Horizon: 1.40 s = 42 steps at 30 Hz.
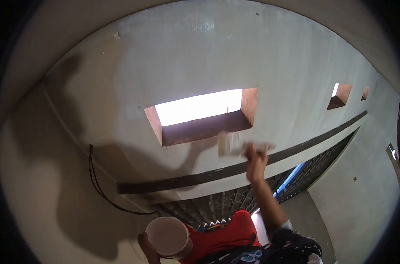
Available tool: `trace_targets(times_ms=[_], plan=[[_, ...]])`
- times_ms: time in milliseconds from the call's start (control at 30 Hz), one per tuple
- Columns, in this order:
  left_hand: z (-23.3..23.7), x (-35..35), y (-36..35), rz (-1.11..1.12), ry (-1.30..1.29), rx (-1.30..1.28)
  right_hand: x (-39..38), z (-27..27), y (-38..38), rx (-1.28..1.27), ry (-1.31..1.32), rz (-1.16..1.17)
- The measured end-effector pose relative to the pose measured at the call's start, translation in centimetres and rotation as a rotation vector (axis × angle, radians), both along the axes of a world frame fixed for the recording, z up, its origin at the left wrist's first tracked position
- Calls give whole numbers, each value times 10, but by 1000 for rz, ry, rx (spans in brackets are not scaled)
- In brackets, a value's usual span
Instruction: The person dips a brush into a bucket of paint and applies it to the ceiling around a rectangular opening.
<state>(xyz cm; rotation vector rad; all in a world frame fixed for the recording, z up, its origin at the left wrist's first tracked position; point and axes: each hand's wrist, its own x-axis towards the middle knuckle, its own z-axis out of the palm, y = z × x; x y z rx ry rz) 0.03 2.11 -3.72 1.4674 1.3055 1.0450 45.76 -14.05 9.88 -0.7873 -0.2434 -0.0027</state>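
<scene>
Broad pale flat brush point(230, 145), gripped by the right fingers point(252, 151), best drawn evenly, with left fingers point(145, 243) holding round white plastic bucket point(186, 249)

Showed off-white on brush point(225, 145) and bucket point(185, 249)
Ran grey over wall point(182, 61), darker along band point(182, 180); showed red on cloth point(230, 233), dark with white specks on shirt point(294, 242).

White-flecked dark shirt point(292, 241), blue print point(252, 256)

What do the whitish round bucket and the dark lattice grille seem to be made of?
Whitish round bucket: probably plastic, matte-looking, judging by its smooth, pale surface.
Dark lattice grille: likely metal, from its thin, open crisscross; finish unclear.
</scene>
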Motion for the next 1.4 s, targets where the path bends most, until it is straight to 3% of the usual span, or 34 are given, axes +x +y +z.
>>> trace_targets(times_ms=[33,67,133,200,300,367,533,667,733,867,933,1033,1400], plan=[[3,2,-2,15,28,5,-17,-31,-3,6,163,58],[8,4,-4,16,24,13,-26,-77,-13,72,305,336],[15,10,-8,44,-63,-57,-53,-177,-15,571,419,935],[-12,-1,9,14,-72,-44,-113,-148,-10,426,865,813],[-14,-1,10,-18,-29,-12,-156,-157,-16,373,875,1007],[-14,-1,10,-22,19,12,-170,-151,-13,118,820,1168],[-22,-7,10,-2,50,35,-184,-126,-9,-164,585,1149],[21,12,-12,55,42,-51,-193,-99,4,-267,486,1194],[17,7,-10,-38,156,107,-201,-98,12,-426,290,1111],[16,7,-11,17,61,-1,-220,-90,16,-517,195,1102],[4,1,-7,-77,241,217,-224,-84,17,-677,140,1096],[24,9,-13,-33,165,73,-228,-102,20,-623,130,1109],[44,27,-22,27,125,32,-217,-111,25,-636,201,1088]])
